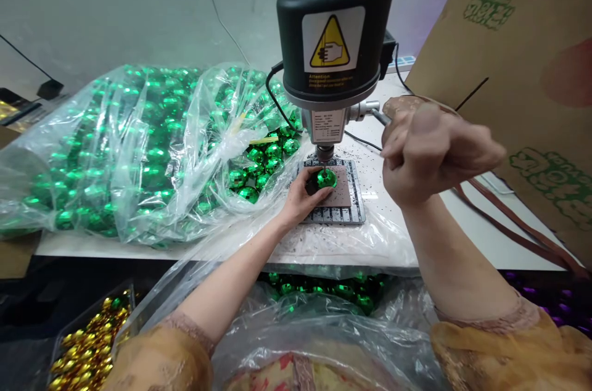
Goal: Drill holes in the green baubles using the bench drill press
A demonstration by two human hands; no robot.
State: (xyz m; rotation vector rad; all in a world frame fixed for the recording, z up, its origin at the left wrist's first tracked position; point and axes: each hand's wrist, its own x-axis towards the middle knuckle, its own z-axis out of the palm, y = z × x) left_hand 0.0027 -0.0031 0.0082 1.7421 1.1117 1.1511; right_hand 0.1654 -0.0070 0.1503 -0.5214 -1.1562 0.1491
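Note:
A small drill press (337, 33) stands on the table, its bit pointing down at a shiny green faceted ball (327, 178). My left hand (301, 197) grips that ball between thumb and fingers on a brown board (341, 193), which lies on the slotted metal base (357, 209). The bit appears to touch the top of the ball. Raised at the right of the machine, my right hand (423, 153) is closed round the feed lever (380, 116), most of which the fingers hide.
A clear plastic bag (152, 150) of green balls fills the table's left side. Dark shavings surround the base. A cardboard box (522, 70) leans at the right. Below the table edge lie more green balls (345, 289) in plastic and a container of gold balls (92, 341).

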